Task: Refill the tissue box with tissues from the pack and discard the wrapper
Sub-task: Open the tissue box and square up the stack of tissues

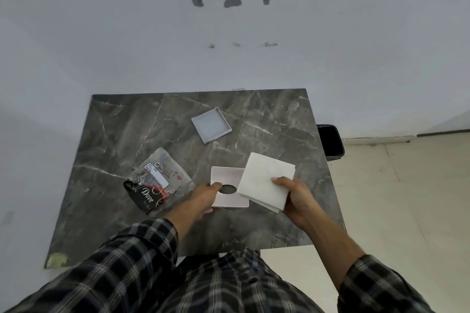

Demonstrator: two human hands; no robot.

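A stack of white tissues (264,180) is pinched in my right hand (295,198), held just above the right edge of the white tissue box part with an oval hole (226,175). My left hand (203,195) grips that part at its left side, thumb near the hole. The other white box part (211,124), a shallow square tray, lies open side up farther back on the table. The clear plastic wrapper (157,180) with black "Dove" print lies flat and looks emptied, left of my left hand.
The dark marble table (127,129) stands against a white wall. A black bin (330,142) sits on the floor just beyond the table's right edge. Tiled floor lies to the right. A bit of tape marks the table's front left corner (57,259).
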